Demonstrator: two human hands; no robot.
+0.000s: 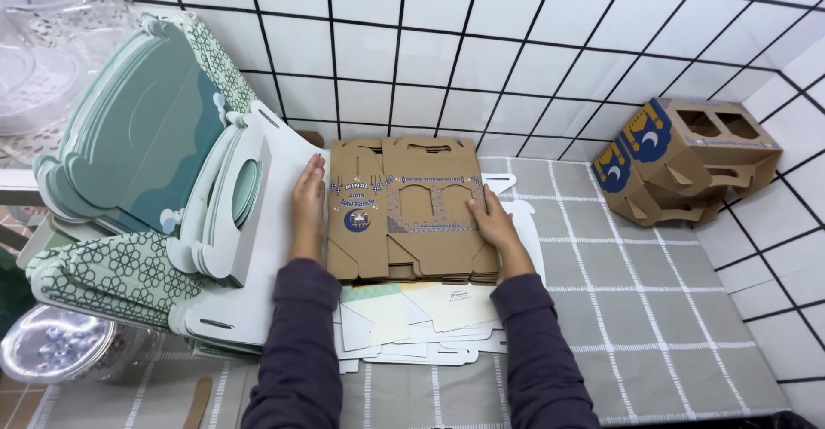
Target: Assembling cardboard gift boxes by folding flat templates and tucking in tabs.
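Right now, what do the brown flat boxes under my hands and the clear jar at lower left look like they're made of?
The brown flat boxes look like kraft cardboard, matte: dull tan surface, die-cut slots, printed blue decoration, and stacked edges showing at the near side. Left hand and right hand press on their sides. The clear jar looks like glossy transparent plastic or glass; its shine leaves that open.

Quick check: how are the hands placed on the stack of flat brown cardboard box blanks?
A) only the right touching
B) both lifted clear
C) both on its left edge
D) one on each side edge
D: the left hand lies along the left edge of the stack of flat brown cardboard box blanks, the right hand against its right edge.
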